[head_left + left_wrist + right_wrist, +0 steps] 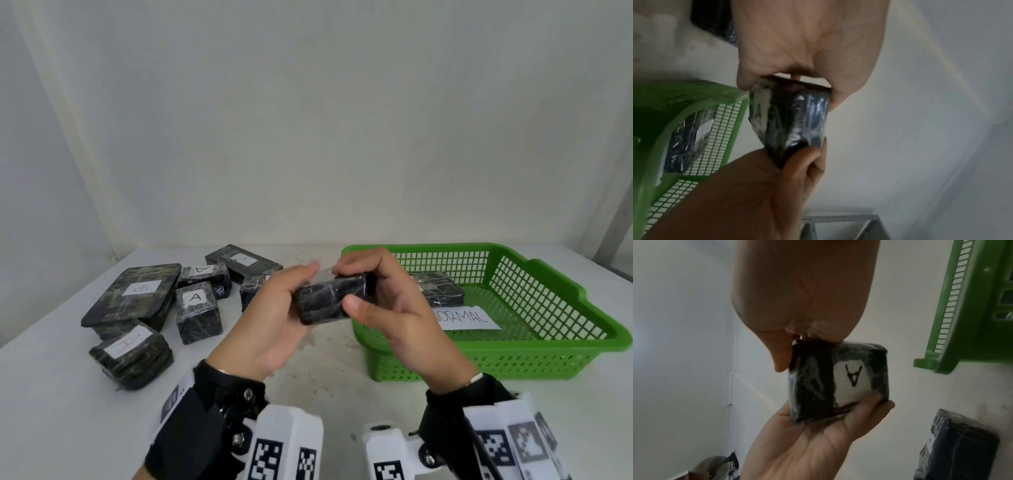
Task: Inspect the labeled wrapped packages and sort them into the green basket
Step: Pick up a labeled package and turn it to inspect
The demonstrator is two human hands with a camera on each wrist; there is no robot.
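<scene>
— How much room is there around the hands?

— Plenty. Both hands are raised over the middle of the white surface [51, 394], toward its front edge. The patch of surface under and in front of them carries nothing. The green basket [582, 346] sits on the right side, its near left corner just beside the right hand [394, 318]; its far rim lies close to the back edge, by the wall.

— And on the left?

— A cluster of wrapped packages occupies the left half: a flat one labelled B [137, 294], an upright block labelled A [198, 310], a stacked bundle with a red A [132, 356] nearest the front edge, and several more behind them toward the back edge. They stand well apart from the hands.

— Where is the package being checked?

— The small black package [330, 299] is held in the air between both hands. The left hand [270, 322] cups it from below and the left, fingers curled up around its far side. The right-hand grip is a pinch: thumb on the near face, fingers over the top. The right wrist view shows a white label [851, 382] with an A facing away from the person.

— Anything in the basket?

— One wrapped package [440, 289] lies at its back left, and a paper slip reading NORMAL [466, 320] rests on the floor of the basket.
</scene>
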